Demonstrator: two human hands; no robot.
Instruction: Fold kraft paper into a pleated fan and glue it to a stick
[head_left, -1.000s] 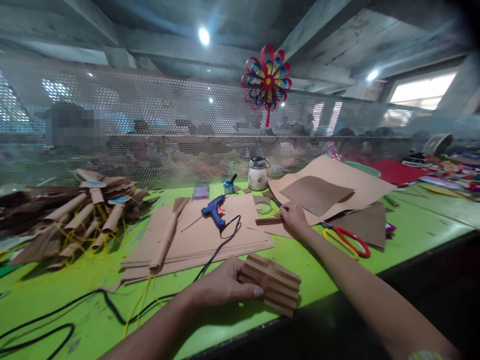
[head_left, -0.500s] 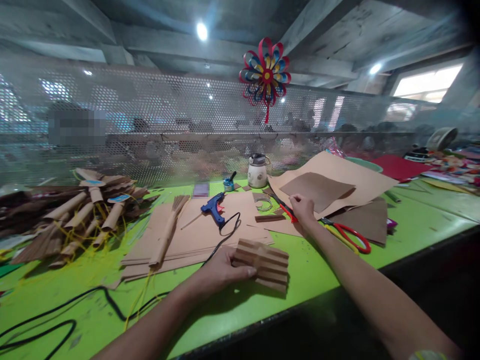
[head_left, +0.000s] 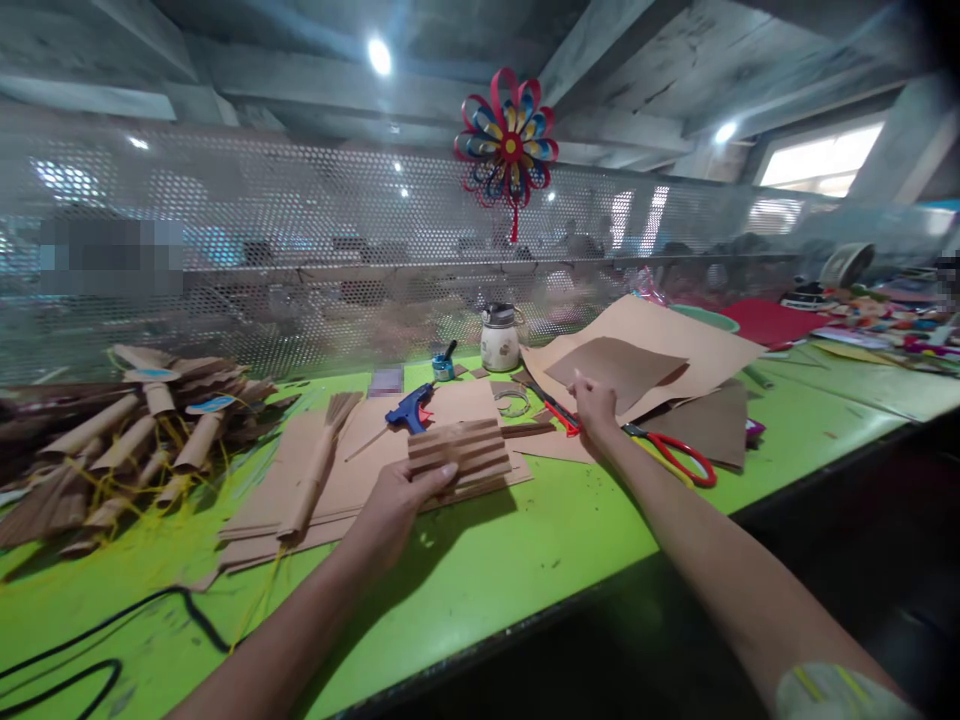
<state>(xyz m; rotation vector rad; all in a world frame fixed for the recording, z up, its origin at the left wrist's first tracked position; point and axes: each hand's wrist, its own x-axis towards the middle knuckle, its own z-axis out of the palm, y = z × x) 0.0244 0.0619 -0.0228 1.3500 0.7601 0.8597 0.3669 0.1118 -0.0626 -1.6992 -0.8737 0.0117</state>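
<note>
My left hand [head_left: 405, 500] grips a pleated brown paper piece [head_left: 469, 452] by its left end, thumb on top, above the stacked tan sheets [head_left: 262, 500]. Over the edge of the brown sheet [head_left: 615, 372] is my right hand [head_left: 598, 405], its fingers curled together; whether it pinches anything is too small to tell. Scissors with red handles [head_left: 562, 416] lie just left of that hand. Larger red and yellow scissors [head_left: 686, 462] rest to its right. A blue glue gun [head_left: 409, 408] lies on the tan sheets, partly behind the pleated piece.
Rolled paper bundles [head_left: 135, 440] with yellow strings fill the left side. A jug [head_left: 499, 340] and a small blue bottle [head_left: 443, 366] stand at the back. Black cable [head_left: 97, 610] loops at front left. Red sheets [head_left: 772, 325] lie far right.
My left hand has lifted the pleated piece and carried it left and back, over the tan sheets. My right hand stays by the brown sheet. The camera view has turned slightly right.
</note>
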